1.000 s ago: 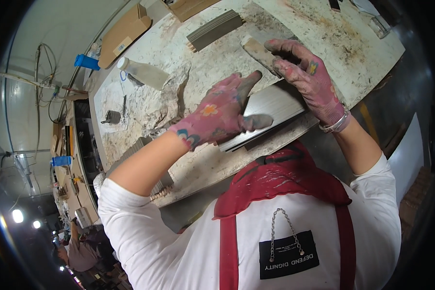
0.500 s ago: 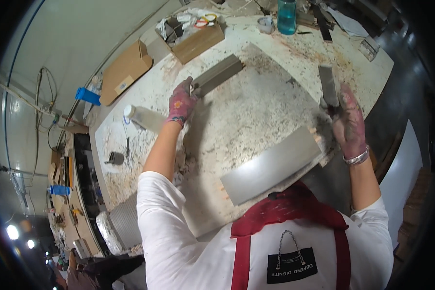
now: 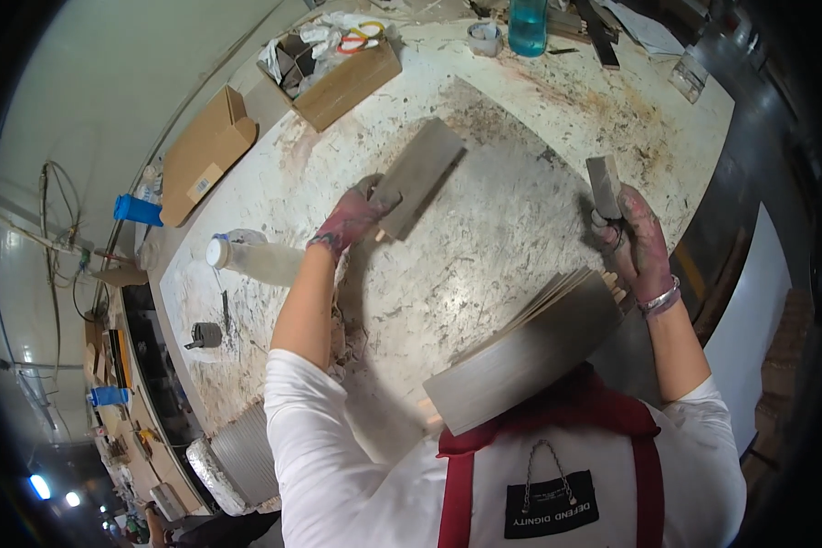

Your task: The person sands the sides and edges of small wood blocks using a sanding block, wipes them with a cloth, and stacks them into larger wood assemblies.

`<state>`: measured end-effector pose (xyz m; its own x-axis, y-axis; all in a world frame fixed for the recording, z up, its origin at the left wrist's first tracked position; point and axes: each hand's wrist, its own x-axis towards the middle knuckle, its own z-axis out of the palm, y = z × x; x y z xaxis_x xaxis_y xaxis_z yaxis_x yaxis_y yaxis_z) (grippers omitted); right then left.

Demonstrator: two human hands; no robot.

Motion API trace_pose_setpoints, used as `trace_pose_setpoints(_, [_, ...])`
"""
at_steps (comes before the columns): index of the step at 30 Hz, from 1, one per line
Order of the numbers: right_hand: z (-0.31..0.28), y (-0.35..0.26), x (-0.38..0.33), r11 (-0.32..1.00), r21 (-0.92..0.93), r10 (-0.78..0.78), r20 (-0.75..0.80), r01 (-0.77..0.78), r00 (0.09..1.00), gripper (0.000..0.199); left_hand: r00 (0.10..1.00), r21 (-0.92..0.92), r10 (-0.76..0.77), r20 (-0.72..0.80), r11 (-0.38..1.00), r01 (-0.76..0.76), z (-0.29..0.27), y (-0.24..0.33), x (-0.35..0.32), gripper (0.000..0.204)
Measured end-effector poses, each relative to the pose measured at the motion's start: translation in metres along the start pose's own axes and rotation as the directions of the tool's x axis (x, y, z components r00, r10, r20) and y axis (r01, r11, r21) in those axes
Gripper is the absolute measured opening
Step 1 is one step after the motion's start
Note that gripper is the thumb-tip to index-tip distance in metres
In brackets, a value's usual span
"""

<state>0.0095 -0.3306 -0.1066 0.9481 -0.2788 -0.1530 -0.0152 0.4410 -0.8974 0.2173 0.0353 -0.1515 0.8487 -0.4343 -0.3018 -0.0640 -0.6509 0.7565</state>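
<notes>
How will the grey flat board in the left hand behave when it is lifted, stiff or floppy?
Probably stiff: the grey board stays flat though the left hand holds only one end. It looks thin, so likely light. Its flat faces should not roll.

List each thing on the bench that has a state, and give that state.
Left hand: grips a grey slab, lifted and tilted.
Right hand: grips a narrow grey block, upright.
Panel stack: leaning at the near edge.
Cardboard box: open, full.
Plastic bottle: lying on its side.
</notes>
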Motion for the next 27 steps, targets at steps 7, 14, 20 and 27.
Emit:
trace_pose_setpoints(7, [-0.006, 0.026, 0.024, 0.998, -0.018, 0.061, 0.067, -0.06, 0.996, 0.035, 0.948, 0.663, 0.287, -0.139, 0.738, -0.126, 0.033, 0.007, -0.049, 0.051])
trace_pose_setpoints(14, [-0.015, 0.048, 0.044, 0.992, -0.113, 0.062, 0.059, -0.055, 0.996, 0.035, 0.816, 0.775, 0.577, -0.04, 0.533, -0.339, 0.09, 0.025, -0.073, 0.08])
trace_pose_setpoints(20, [-0.016, 0.058, 0.046, 0.865, -0.502, 0.046, 0.076, -0.002, 0.996, 0.047, 0.869, 0.671, 0.468, -0.162, 0.698, -0.251, 0.127, 0.045, -0.077, 0.078])
trace_pose_setpoints(27, [-0.012, 0.057, 0.06, 0.78, -0.608, -0.043, 0.178, 0.145, 0.983, 0.048, 0.875, 0.742, 0.388, -0.29, 0.669, -0.051, 0.126, 0.052, -0.049, 0.083])
